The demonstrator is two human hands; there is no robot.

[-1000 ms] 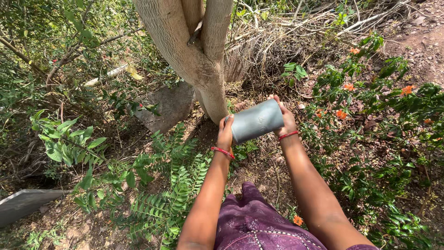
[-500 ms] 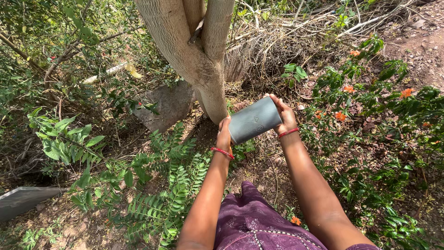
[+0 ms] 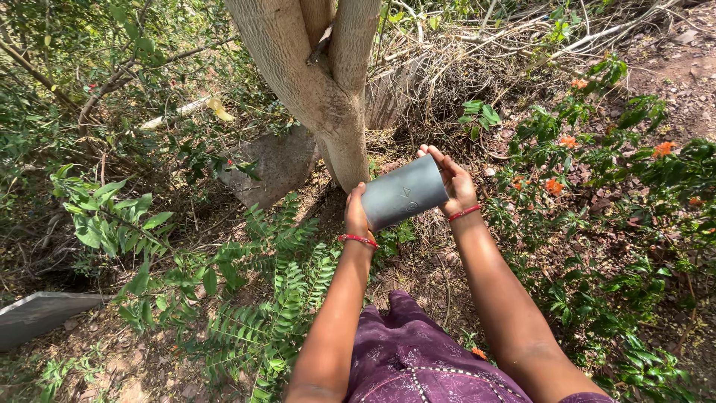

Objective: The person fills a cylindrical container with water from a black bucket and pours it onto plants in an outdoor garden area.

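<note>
I hold a grey cylindrical container on its side between both hands, tilted with its left end lower. My left hand presses against the lower left end. My right hand cups the upper right end, fingers spread around it. A red band circles each wrist. The container hangs just in front of the base of a pale forked tree trunk. Below, a purple garment covers my lap.
A flat grey stone leans left of the trunk. Ferny green plants fill the ground at left, a bush with orange flowers at right. A grey slab lies at far left. Dry twigs and leaf litter cover the soil.
Both hands have lifted the container slightly up and left, towards the trunk, and its tilt has grown a little. The view has shifted slightly.
</note>
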